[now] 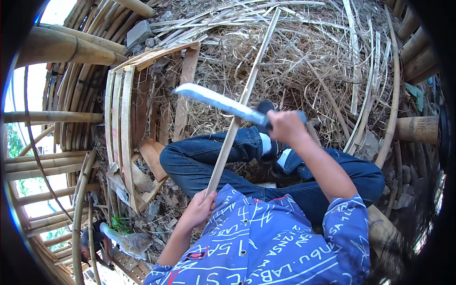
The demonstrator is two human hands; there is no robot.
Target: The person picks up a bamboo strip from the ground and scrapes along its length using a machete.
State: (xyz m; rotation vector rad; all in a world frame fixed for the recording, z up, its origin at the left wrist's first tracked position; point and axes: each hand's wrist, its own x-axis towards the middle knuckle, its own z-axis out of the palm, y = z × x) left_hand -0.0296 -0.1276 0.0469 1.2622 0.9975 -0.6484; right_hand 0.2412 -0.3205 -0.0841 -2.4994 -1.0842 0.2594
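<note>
A long, narrow bamboo strip [223, 159] slants from my lap away to the far side. My left hand [198, 209] is closed round its near end, beside my blue shirt. In my right hand [288, 128] is the dark handle of a machete, gripped above my crossed legs. The machete's bright blade [213, 99] points left and crosses the strip near its middle. Whether the edge touches the strip I cannot tell.
Curly bamboo shavings [237, 52] cover the ground ahead, with long split strips [354, 61] at the far right. A wooden crate [127, 114] stands at my left. Bamboo poles [52, 116] frame both sides. Another person [97, 242] is at the lower left.
</note>
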